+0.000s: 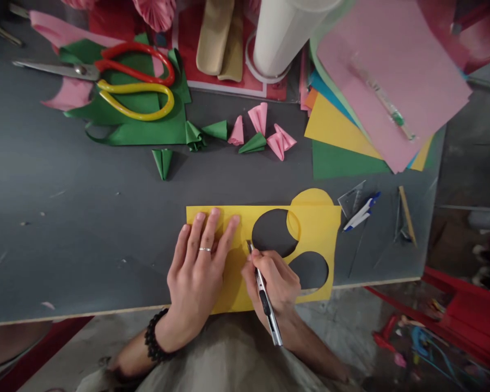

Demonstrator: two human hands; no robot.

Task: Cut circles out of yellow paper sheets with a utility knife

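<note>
A sheet of yellow paper (237, 283) lies along the near edge of the dark table, with two round holes cut in its right half. My left hand (200, 272) rests flat on the sheet's left part, fingers spread, pressing on it. In my right hand (275, 280) is a silver utility knife (265, 299), held like a pen. Its tip touches or hovers just over the paper, left of the upper hole; which one I cannot tell. A cut yellow paper circle (312, 197) lies partly under the sheet at its upper right.
Red-and-yellow-handled scissors (136, 81) lie on green paper (147, 130) at the upper left. Folded pink paper pieces (281, 141) sit mid-table. Coloured sheets (387, 65) are stacked at the upper right, near a white roll (283, 38). A pen (361, 213) and compass (407, 215) lie to the right.
</note>
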